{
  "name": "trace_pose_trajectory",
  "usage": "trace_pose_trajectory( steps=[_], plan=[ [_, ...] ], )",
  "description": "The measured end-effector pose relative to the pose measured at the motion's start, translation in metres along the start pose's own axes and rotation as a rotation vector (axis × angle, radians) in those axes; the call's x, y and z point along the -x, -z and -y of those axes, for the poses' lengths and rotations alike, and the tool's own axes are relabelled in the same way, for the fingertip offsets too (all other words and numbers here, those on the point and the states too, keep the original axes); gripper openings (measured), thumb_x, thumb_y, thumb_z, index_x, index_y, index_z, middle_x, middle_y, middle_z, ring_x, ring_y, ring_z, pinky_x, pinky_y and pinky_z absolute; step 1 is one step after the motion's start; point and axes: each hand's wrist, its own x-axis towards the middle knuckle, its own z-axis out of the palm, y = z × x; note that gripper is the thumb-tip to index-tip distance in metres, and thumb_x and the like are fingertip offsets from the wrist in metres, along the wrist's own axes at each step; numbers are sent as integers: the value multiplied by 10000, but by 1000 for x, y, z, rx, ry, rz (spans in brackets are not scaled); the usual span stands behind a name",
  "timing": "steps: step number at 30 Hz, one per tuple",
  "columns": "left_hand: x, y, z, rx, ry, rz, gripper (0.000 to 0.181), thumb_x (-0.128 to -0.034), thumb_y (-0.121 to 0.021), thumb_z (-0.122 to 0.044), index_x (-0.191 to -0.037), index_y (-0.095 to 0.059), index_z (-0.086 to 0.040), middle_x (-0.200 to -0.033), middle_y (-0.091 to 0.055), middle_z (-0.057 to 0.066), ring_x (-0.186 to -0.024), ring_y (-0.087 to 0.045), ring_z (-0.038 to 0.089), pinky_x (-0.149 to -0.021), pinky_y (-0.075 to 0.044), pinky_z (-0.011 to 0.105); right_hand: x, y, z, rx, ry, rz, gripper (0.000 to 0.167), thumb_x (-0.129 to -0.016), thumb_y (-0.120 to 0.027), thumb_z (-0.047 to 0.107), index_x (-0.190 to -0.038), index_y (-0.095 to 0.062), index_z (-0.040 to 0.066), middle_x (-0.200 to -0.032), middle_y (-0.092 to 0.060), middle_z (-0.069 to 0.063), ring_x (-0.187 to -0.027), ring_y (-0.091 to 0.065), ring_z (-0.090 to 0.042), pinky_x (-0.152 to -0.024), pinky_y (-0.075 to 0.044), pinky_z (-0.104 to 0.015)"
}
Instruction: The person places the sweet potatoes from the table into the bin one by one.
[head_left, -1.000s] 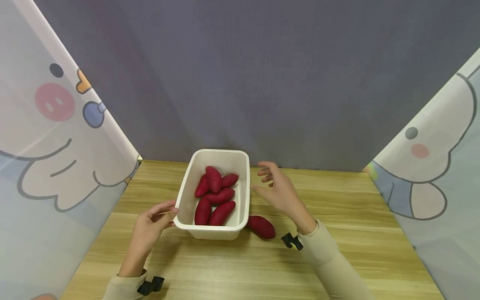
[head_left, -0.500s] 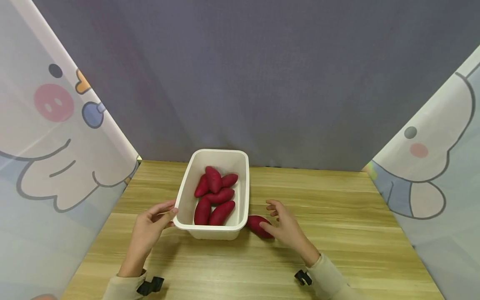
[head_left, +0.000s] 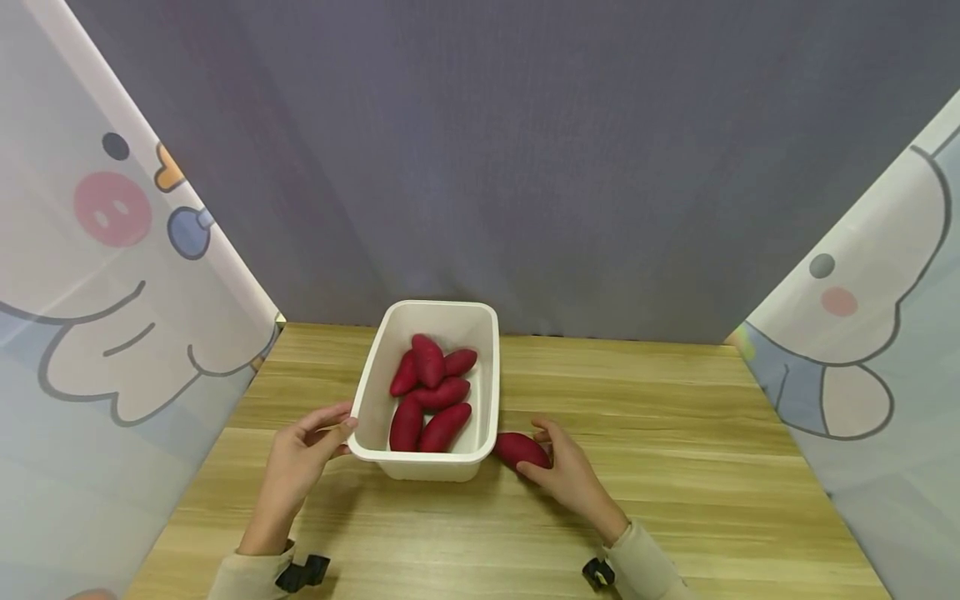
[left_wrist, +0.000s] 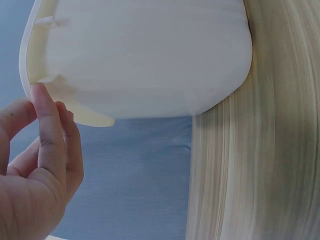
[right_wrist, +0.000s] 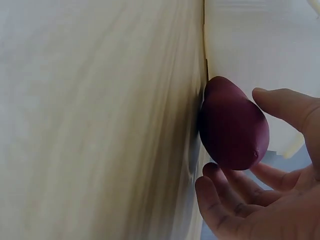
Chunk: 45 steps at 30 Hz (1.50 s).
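A white plastic bin (head_left: 487,375) stands on the table, with several dark red sweet potatoes (head_left: 441,392) lying inside. At its near left corner my left hand (head_left: 296,458) pinches the rim, thumb on top and fingers below; the left wrist view shows the fingertips at the rim of the bin (left_wrist: 150,60). Just right of the bin lies one more sweet potato (head_left: 520,450) on the table. My right hand (head_left: 573,475) has its thumb and fingers around this one's right end. In the right wrist view the thumb is at one side of the sweet potato (right_wrist: 232,125), the fingers at the other.
The wooden table (head_left: 675,433) extends to both sides and in front of the bin. A grey cloth wall (head_left: 525,167) rises behind it. Printed cartoon panels (head_left: 862,350) flank the table left and right.
My right hand has come down and toward me from beside the bin's far right side to the loose sweet potato, and its fingers have closed around it. The left hand stays at the rim.
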Motion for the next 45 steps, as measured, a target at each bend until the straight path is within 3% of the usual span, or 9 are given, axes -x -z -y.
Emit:
trace_pose_trajectory(
  steps=[7, 16, 23, 27, 33, 37, 45],
  plan=[
    [1, -1, -3, 9, 6, 2, 384, -938, -737, -140, -1245, -655, 76, -1144, -680, 141, -894, -694, 112, -752, -633, 356, 1, -1, -4, -35, -39, -22, 612, -817, -854, 151, -1325, -557, -19, -1101, -681, -118, -939, -630, -217, -783, -572, -348],
    [1, -1, -3, 4, 2, -4, 381, -938, -736, -134, -1247, -655, 74, -1136, -696, 99, -894, -690, 114, -748, -635, 360, 0, 6, -5, -89, -87, -43, 607, -821, -848, 146, -1324, -557, -27, -1096, -675, -107, -903, -617, -185, -761, -565, -304],
    [1, 0, -1, 12, 15, 0, 392, -938, -736, -139, -1250, -649, 81, -1098, -704, 10, -898, -691, 114, -745, -633, 332, -9, 29, 7, -97, -100, -57, 636, -856, -819, 157, -1375, -500, -22, -1176, -647, -170, -978, -630, -268, -837, -569, -392],
    [1, -1, -2, 22, 14, -4, 390, -937, -735, -131, -1255, -649, 78, -1110, -704, 44, -891, -687, 108, -739, -635, 322, -18, 48, 20, -105, -72, -83, 641, -875, -802, 155, -1403, -473, -3, -1224, -622, -191, -1013, -609, -304, -850, -557, -426],
    [1, -1, -3, 22, 9, -3, 387, -942, -730, -134, -1258, -649, 74, -1140, -683, 147, -887, -685, 109, -738, -635, 319, -38, 73, 50, -82, 46, -140, 646, -860, -807, 110, -1403, -472, 7, -1219, -621, -210, -997, -613, -329, -829, -561, -454],
    [1, 0, -2, 15, 4, 4, 389, -941, -732, -139, -1253, -649, 78, -1139, -685, 130, -893, -690, 118, -739, -634, 321, -56, 85, 76, -70, 106, -153, 654, -864, -806, 124, -1412, -464, 20, -1239, -622, -190, -1002, -616, -326, -835, -559, -457],
    [0, 0, 0, 6, -4, 9, 382, -939, -737, -149, -1245, -658, 65, -1118, -696, 54, -898, -692, 118, -739, -634, 325, -101, 86, 130, -57, 191, -132, 650, -867, -810, 205, -1409, -480, 61, -1229, -629, -150, -1007, -616, -298, -846, -564, -450]
  ],
)
